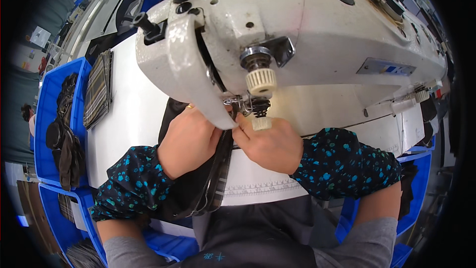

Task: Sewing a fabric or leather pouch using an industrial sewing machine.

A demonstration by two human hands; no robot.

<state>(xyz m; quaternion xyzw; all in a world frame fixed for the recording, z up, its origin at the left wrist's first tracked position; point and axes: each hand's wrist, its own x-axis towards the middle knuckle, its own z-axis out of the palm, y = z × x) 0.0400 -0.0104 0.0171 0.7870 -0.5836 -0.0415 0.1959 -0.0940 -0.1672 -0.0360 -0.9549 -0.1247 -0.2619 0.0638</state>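
Note:
A dark piece of fabric with a metal zipper lies under the head of a white sewing machine and hangs over the table's front edge. A strip of plaid cloth shows along the zipper's right side. My left hand is closed on the dark fabric, left of the zipper, its fingertips partly hidden by the machine's head. Close to the presser foot, my right hand has its fingers curled and pinched at the zipper's edge. The needle area sits just beyond both hands, and its details are partly covered.
At the left stands a blue bin of dark fabric pieces, beside a stack of plaid cloth. More blue bins are below the table on both sides. A printed ruler runs along the white table's front edge.

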